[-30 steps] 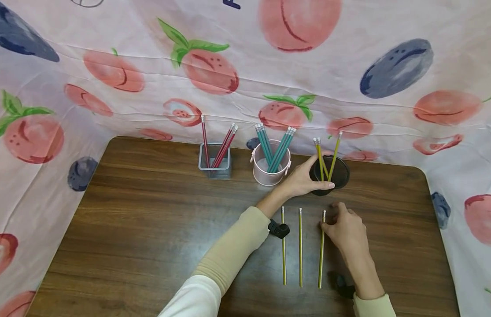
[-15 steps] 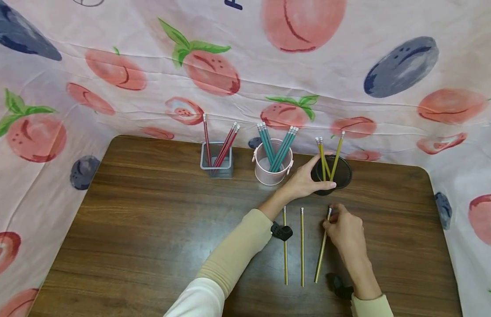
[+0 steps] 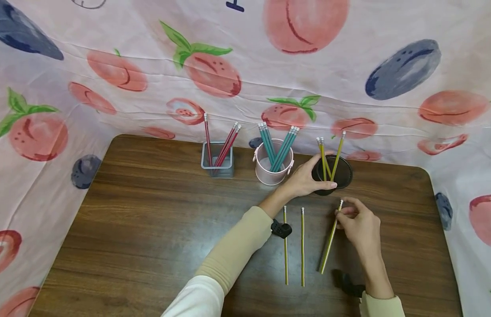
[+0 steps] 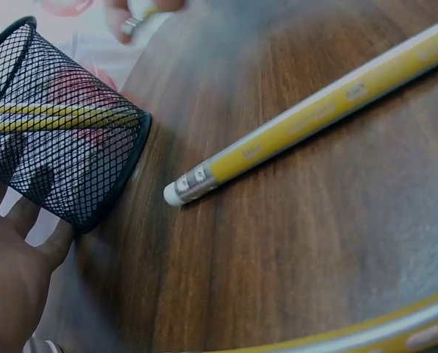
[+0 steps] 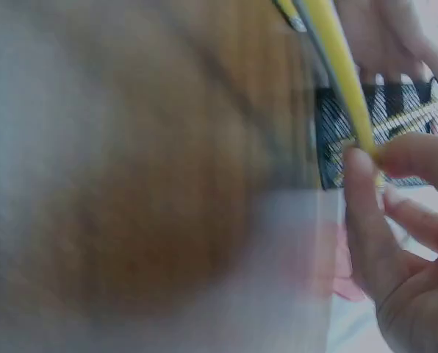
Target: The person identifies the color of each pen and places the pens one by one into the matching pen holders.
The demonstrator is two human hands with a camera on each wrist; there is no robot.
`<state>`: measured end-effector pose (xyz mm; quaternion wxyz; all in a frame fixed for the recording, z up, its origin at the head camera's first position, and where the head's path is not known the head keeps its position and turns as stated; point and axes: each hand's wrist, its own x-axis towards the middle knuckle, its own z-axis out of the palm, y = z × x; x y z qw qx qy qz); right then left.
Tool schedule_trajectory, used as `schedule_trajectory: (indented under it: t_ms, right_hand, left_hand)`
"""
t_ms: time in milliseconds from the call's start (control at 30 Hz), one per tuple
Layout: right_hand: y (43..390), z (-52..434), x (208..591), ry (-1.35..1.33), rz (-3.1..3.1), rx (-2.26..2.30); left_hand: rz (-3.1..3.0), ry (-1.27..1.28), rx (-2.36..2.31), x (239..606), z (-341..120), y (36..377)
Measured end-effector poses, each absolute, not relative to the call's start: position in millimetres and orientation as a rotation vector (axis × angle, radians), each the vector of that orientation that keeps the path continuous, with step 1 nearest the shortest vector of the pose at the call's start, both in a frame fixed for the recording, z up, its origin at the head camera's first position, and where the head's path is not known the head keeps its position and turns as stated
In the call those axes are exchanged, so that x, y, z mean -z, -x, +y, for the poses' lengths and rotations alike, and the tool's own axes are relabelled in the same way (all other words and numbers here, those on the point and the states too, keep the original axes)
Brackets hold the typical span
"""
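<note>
Pencils and three holders sit on a dark wooden bench (image 3: 150,229), seen from above through our head camera. Our left hand (image 3: 304,178) curls its fingers around the black mesh cup (image 3: 340,174) near the far edge of the bench, thumb on the near side of the wall; three yellow pencils stand inside it. Our right hand (image 3: 358,222) pinches a yellow pencil (image 3: 330,240) close to its eraser end, between thumb and fingertips. That end is lifted just in front of the mesh cup, while the pencil slants down and to the left toward the bench. In the right wrist view the same pinch shows, though much of that picture is blurred.

Two more yellow pencils (image 3: 294,246) lie flat and parallel on the bench, just left of the held one, between our two forearms. In the left wrist view one of them lies with its eraser end near the base of the cup.

Further left along the far edge stand a pink cup (image 3: 269,174) of teal pencils and a clear square holder (image 3: 217,165) of red pencils. Fruit-printed cloth (image 3: 110,66) hangs behind and beside the bench.
</note>
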<state>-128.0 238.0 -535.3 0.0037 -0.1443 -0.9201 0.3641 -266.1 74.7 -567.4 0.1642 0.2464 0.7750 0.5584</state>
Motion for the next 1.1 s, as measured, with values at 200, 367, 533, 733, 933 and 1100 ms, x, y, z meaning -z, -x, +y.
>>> schedule_trajectory:
  t_ms: [200,367,533,733,933,1100]
  right_hand:
    - [141.0,249.8,521.3,0.472,-2.625,-1.247]
    - [149.5,253.9,516.0,0.460,-2.498,-1.373]
    - [155.6,253.1,512.0,0.476,-2.387,-1.511]
    - [162.9,253.4,500.7,0.455,-2.190,-1.682]
    - [181.8,256.8,491.4,0.307,-1.784,-1.943]
    - [200.2,258.7,479.4,0.213,-1.614,-2.017]
  left_hand:
    - [2.211,-0.725,-1.594,567.8,75.2,269.4]
    - [2.221,-0.719,-1.601,569.0,72.9,269.7]
    - [2.237,-0.732,-1.614,569.9,70.7,268.7]
    - [2.246,-0.751,-1.607,570.9,72.6,269.0]
    - [2.295,-0.751,-1.550,568.9,72.6,269.7]
    - [2.295,-0.749,-1.536,568.8,73.7,269.0]
